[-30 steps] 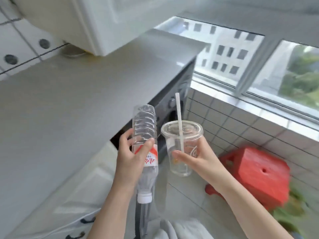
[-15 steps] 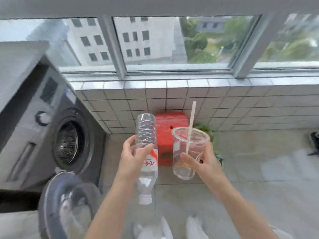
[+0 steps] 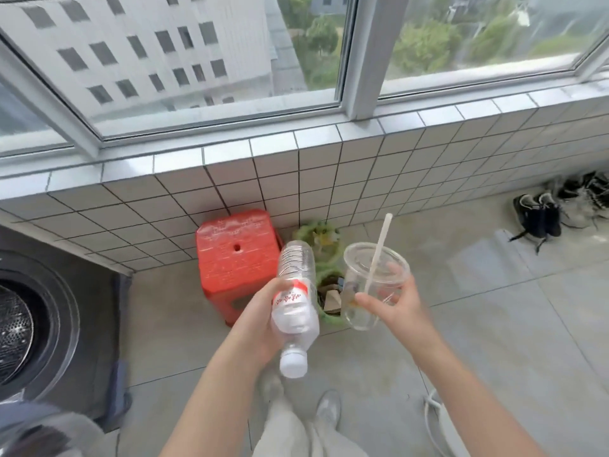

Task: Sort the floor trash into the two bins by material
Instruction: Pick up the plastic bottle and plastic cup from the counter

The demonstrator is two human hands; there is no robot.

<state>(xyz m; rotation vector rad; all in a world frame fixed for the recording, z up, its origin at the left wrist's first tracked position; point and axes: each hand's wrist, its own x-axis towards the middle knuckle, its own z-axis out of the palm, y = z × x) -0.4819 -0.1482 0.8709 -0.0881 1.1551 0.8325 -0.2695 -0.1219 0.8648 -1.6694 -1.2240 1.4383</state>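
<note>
We hold a clear, ribbed plastic bottle [image 3: 296,291] with a white plastic cap and a glossy red-and-white label. The cup [image 3: 372,285] is clear, smooth plastic with a matt white straw [image 3: 379,249]. The stool [image 3: 235,252] at the far wall is red textured plastic. The wall tiles [image 3: 362,179] are glossy white ceramic, the floor [image 3: 494,308] polished grey tile. At the left, the washing machine drum [image 3: 13,338] is perforated shiny metal.

green-lined bins [image 3: 324,258] half hidden behind bottle [image 3: 295,291], shoes [image 3: 566,206] blurred
</note>
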